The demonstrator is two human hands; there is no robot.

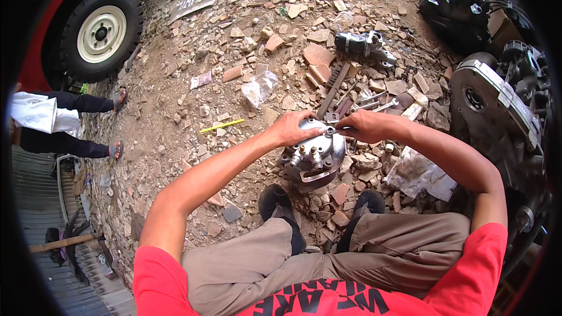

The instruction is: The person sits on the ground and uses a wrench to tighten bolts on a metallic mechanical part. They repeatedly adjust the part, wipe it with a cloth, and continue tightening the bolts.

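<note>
A round, silvery metal engine part (310, 178) with bolts and two brass-tipped fittings on its top stands on the rubble between my feet. My left hand (294, 129) grips the upper left of this part, thumb lying across the top. At its upper right edge, my right hand (364, 126) has its fingers pinched together beside a round bolt hole; whatever they hold is too small to make out. Just beyond the part lie a wire brush (335, 86) and a few wrenches (387, 105).
A cylindrical motor (364, 47) lies farther off on broken tiles. At right stands a large engine (497, 102), near a dirty white cloth (420, 172). A clear plastic bag (260, 89) and yellow strip (221, 126) lie left. Another person's legs (73, 123) show near a red vehicle's wheel (102, 34).
</note>
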